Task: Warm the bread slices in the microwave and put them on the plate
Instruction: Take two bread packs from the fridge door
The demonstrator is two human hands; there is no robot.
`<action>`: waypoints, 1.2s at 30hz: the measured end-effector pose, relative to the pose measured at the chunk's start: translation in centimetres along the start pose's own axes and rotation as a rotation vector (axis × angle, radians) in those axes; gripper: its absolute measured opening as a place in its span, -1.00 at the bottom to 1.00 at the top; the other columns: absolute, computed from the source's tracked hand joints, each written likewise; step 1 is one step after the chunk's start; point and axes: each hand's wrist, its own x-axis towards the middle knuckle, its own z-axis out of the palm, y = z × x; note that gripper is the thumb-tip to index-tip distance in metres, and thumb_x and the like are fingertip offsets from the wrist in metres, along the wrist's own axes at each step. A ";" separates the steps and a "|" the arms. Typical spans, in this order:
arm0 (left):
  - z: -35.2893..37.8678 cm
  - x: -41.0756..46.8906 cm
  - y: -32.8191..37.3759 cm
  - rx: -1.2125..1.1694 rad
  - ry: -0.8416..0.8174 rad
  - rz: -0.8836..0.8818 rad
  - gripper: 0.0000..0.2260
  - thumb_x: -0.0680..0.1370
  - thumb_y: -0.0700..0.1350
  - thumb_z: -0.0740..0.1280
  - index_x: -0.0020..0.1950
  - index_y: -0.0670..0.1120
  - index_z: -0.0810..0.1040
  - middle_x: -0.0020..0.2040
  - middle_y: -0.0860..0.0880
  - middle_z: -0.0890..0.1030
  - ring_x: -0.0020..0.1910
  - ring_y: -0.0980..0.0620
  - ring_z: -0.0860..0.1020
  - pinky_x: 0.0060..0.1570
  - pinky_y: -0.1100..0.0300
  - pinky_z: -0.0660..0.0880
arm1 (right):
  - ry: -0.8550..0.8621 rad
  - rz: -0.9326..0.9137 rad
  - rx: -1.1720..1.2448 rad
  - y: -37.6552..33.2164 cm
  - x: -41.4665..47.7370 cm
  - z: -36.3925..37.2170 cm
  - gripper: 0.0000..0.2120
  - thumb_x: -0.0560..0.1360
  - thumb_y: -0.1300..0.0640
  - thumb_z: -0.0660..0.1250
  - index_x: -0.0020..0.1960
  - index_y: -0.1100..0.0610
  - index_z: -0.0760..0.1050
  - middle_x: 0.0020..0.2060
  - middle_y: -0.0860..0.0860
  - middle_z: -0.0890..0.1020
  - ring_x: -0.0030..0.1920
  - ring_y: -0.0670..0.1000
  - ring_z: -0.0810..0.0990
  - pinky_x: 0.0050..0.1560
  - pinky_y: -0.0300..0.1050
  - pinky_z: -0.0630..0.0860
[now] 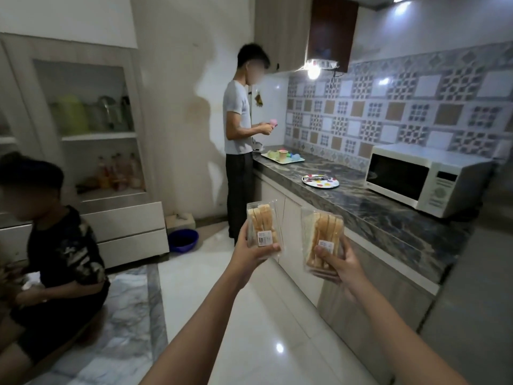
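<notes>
- A person in a dark shirt (pixel 63 245) crouches low on the floor at the far left, not part of the job.
- Behind them is a shelf cabinet (pixel 91 129) with jars and bottles.
- A blue bowl (pixel 183 240) sits on the floor by the wall.
- Another person in a grey shirt (pixel 238 120) stands at the far end of the counter (pixel 388 215), busy with small colourful cups.
- The left hand (pixel 254 252) is held out in front, arm stretched long, fingers closed tight around a clear pack of bread slices (pixel 263 227).
- The right hand (pixel 337 262) is held out the same way, just beside the left, gripping a second bread pack (pixel 323 240) from below.
- Both packs look shut, so the bread is not out yet.
- The spotted plate (pixel 320 182) waits on the counter with something thin lying on it; I cannot tell what.
- The white microwave (pixel 422 176) sits further right, door closed.
- The job has hardly begun: open the packs, warm the slices, then put them on the plate.
</notes>
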 end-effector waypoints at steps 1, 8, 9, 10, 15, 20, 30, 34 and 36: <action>-0.1 1.4 -0.3 0.000 0.002 -0.013 -0.15 0.29 -0.32 0.51 0.47 0.05 0.20 0.27 -0.13 0.50 0.21 -0.13 0.54 0.17 -0.12 0.51 | 0.009 0.017 0.006 0.2 1.4 -0.4 0.00 -0.01 0.00 0.66 0.33 -0.11 0.28 -0.04 0.04 0.64 -0.28 0.02 0.70 -0.35 -0.06 0.64; 2.1 13.4 -4.0 0.011 -0.040 -0.065 -0.17 0.35 -0.39 0.46 0.48 0.06 0.17 0.22 -0.12 0.52 0.15 -0.10 0.56 0.09 -0.02 0.56 | 0.144 0.044 0.045 0.9 12.6 -5.6 -0.33 0.35 0.25 0.47 0.37 -0.02 0.29 0.17 0.12 0.59 -0.21 0.04 0.69 -0.34 -0.07 0.63; 2.8 15.4 -4.6 0.011 -0.049 -0.069 -0.17 0.35 -0.40 0.46 0.48 0.05 0.17 0.21 -0.12 0.53 0.14 -0.09 0.57 0.07 -0.01 0.57 | 0.161 0.044 0.045 0.6 14.3 -6.6 -0.34 0.38 0.28 0.44 0.38 -0.04 0.27 0.18 0.12 0.58 -0.21 0.02 0.69 -0.36 -0.09 0.63; 3.6 17.6 -5.2 0.008 -0.064 -0.075 -0.17 0.34 -0.40 0.46 0.48 0.04 0.17 0.19 -0.12 0.54 0.12 -0.08 0.58 0.06 0.00 0.58 | 0.174 0.040 0.037 0.4 16.3 -7.8 -0.31 0.39 0.28 0.43 0.40 -0.06 0.24 0.20 0.11 0.56 -0.19 0.03 0.68 -0.36 -0.10 0.62; 9.4 30.2 -7.2 -0.005 -0.151 -0.096 -0.21 0.35 -0.41 0.45 0.45 -0.01 0.19 0.11 -0.14 0.58 0.05 -0.08 0.60 -0.06 0.10 0.61 | 0.269 -0.038 0.041 -2.7 26.6 -14.0 -0.26 0.38 0.29 0.44 0.45 -0.03 0.20 0.31 0.08 0.48 -0.09 0.11 0.64 -0.34 -0.02 0.65; 16.2 41.7 -8.6 -0.022 -0.297 -0.136 -0.07 0.23 -0.35 0.51 0.48 0.05 0.15 0.20 -0.21 0.56 0.07 -0.14 0.61 -0.10 0.06 0.61 | 0.410 -0.117 0.040 -5.8 34.8 -20.8 -0.16 0.28 0.21 0.50 0.46 -0.03 0.19 0.35 0.03 0.44 0.17 0.16 0.57 -0.18 0.00 0.65; 28.8 59.5 -13.1 -0.096 -0.523 -0.245 -0.20 0.34 -0.42 0.42 0.44 0.08 0.20 0.18 -0.24 0.55 0.06 -0.20 0.61 0.06 -0.09 0.57 | 0.671 -0.179 -0.104 -8.3 44.7 -32.9 -0.12 0.18 0.05 0.53 0.42 -0.10 0.23 0.26 0.08 0.51 0.17 0.17 0.56 0.18 0.22 0.50; 34.6 67.1 -14.7 -0.125 -0.621 -0.250 -0.23 0.37 -0.45 0.40 0.44 0.03 0.20 0.14 -0.22 0.55 0.04 -0.16 0.61 -0.07 0.05 0.62 | 0.810 -0.192 -0.170 -9.3 48.3 -37.6 -0.08 0.09 -0.05 0.53 0.41 -0.12 0.26 0.29 0.06 0.50 0.22 0.12 0.53 0.27 0.19 0.44; 37.8 70.7 -15.2 -0.132 -0.685 -0.228 -0.28 0.37 -0.45 0.40 0.43 -0.04 0.24 0.12 -0.19 0.56 0.03 -0.13 0.61 -0.16 0.14 0.61 | 0.893 -0.198 -0.188 -10.7 50.3 -39.7 -0.08 0.14 -0.02 0.53 0.43 -0.10 0.24 0.30 0.04 0.48 0.23 0.10 0.51 0.30 0.13 0.43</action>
